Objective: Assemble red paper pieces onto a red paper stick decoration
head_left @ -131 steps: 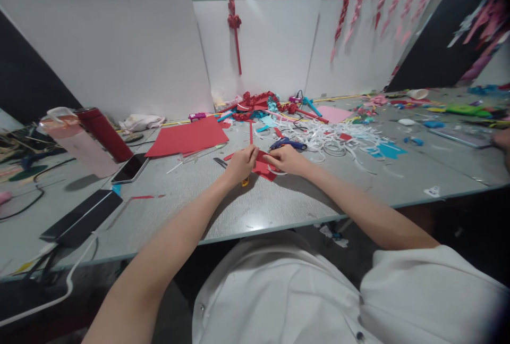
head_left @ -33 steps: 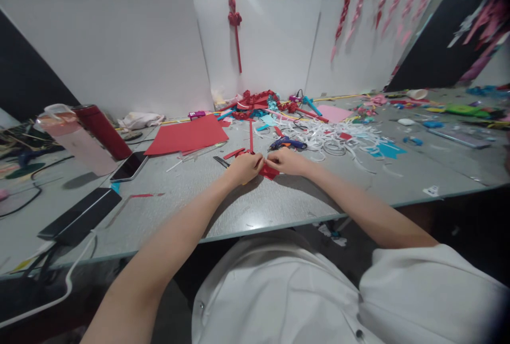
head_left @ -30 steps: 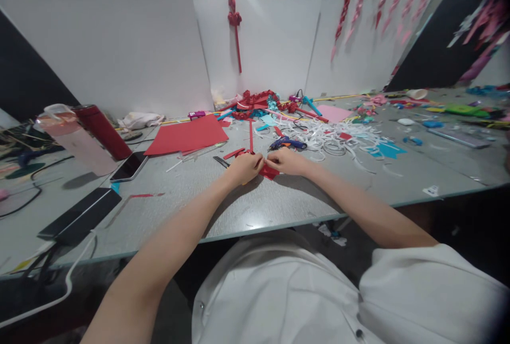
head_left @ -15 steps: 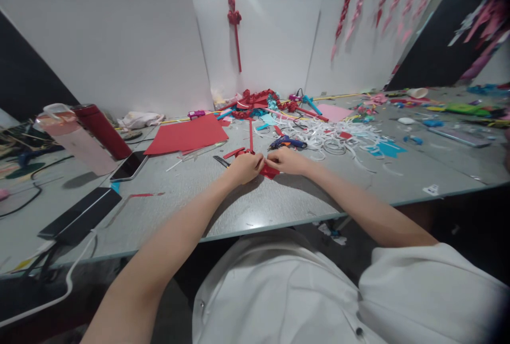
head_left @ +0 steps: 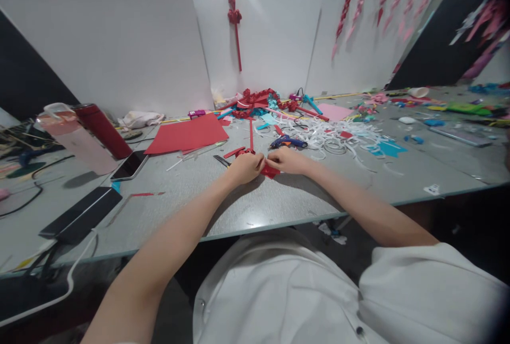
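Near the middle of the table, a small red piece of paper (head_left: 271, 170) is pinched between my two hands. My left hand (head_left: 248, 167) has its fingers closed at the paper's left side. From the right, my right hand (head_left: 289, 161) grips the same piece with thumb and fingers together; the fingertips partly hide it. A utility knife (head_left: 221, 160) lies beside my left hand. Red strips (head_left: 236, 152) show just behind that hand, one running away across the table. Beyond my right hand rests a dark blue glue gun (head_left: 288, 142).
Red paper sheets (head_left: 187, 134) lie at the left, near a phone (head_left: 129, 166), a red flask (head_left: 102, 130) and a pink bottle (head_left: 75, 139). Curled white strips (head_left: 337, 139) spread at the right. A red paper ornament (head_left: 235, 19) hangs on the white board (head_left: 274, 41).
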`<action>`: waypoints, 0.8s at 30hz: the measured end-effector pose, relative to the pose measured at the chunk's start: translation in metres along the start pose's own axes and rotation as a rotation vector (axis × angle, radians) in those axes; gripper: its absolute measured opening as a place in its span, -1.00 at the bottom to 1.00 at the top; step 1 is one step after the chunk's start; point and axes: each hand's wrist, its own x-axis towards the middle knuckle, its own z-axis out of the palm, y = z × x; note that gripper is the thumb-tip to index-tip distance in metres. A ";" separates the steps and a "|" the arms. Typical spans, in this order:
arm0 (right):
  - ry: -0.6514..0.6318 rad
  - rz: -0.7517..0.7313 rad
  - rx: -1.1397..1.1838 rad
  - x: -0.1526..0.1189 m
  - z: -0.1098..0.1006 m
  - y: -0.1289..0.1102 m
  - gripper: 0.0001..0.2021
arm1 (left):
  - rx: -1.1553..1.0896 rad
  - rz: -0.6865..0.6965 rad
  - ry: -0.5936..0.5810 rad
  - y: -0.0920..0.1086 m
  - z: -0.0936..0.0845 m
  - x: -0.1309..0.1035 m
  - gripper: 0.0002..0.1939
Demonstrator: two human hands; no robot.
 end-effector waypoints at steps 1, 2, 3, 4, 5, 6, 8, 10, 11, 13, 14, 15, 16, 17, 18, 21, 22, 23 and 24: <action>-0.002 0.002 0.007 0.000 0.000 0.000 -0.59 | 0.001 -0.001 -0.002 0.000 0.000 0.000 -0.60; -0.004 0.004 0.015 0.000 0.000 0.000 -0.59 | 0.002 0.000 -0.005 0.000 0.000 0.000 -0.59; -0.007 0.007 0.022 0.000 0.000 0.000 -0.59 | 0.004 0.001 -0.007 0.000 0.001 0.001 -0.59; -0.009 0.009 0.027 0.000 0.000 0.000 -0.59 | 0.007 0.003 -0.009 -0.001 0.001 0.001 -0.59; -0.008 0.010 0.028 0.000 0.000 0.000 -0.59 | 0.011 0.006 -0.008 -0.001 0.001 0.001 -0.59; -0.007 0.010 0.026 0.000 0.001 0.001 -0.59 | 0.015 0.010 -0.007 -0.001 0.001 0.001 -0.59; 0.000 0.004 0.018 0.000 0.001 0.001 -0.59 | 0.018 0.015 -0.002 -0.001 0.001 0.001 -0.59; 0.002 -0.004 0.011 0.000 0.001 0.002 -0.59 | 0.017 0.012 -0.001 -0.001 0.001 0.001 -0.59; 0.002 -0.008 0.009 0.000 0.001 0.002 -0.59 | 0.013 0.008 -0.004 0.000 0.000 0.000 -0.59; 0.001 -0.012 0.010 0.000 0.001 0.003 -0.59 | -0.001 -0.003 -0.013 0.001 -0.001 0.000 -0.59; 0.000 -0.012 0.012 0.000 0.001 0.003 -0.59 | -0.010 -0.009 -0.018 0.001 -0.002 0.000 -0.59; -0.001 -0.011 0.014 0.000 0.001 0.003 -0.59 | -0.019 -0.014 -0.022 0.002 -0.002 0.000 -0.58; -0.002 -0.010 0.015 0.000 0.002 0.003 -0.59 | -0.025 -0.017 -0.026 0.002 -0.003 0.000 -0.58; -0.004 -0.009 0.014 0.000 0.002 0.003 -0.59 | -0.027 -0.018 -0.029 0.003 -0.004 0.000 -0.58; -0.004 -0.010 0.012 0.000 0.002 0.003 -0.59 | -0.026 -0.017 -0.031 0.003 -0.004 0.000 -0.58; 0.003 -0.017 -0.002 0.000 0.001 0.003 -0.58 | -0.016 -0.016 -0.036 0.004 -0.006 -0.001 -0.59; 0.005 -0.020 -0.004 0.000 0.001 0.003 -0.58 | -0.013 -0.015 -0.038 0.004 -0.006 -0.001 -0.59; 0.004 -0.021 -0.004 0.000 0.001 0.003 -0.58 | -0.012 -0.015 -0.039 0.004 -0.006 -0.001 -0.59; 0.003 -0.021 -0.002 0.000 0.001 0.003 -0.58 | -0.011 -0.014 -0.041 0.004 -0.006 -0.001 -0.59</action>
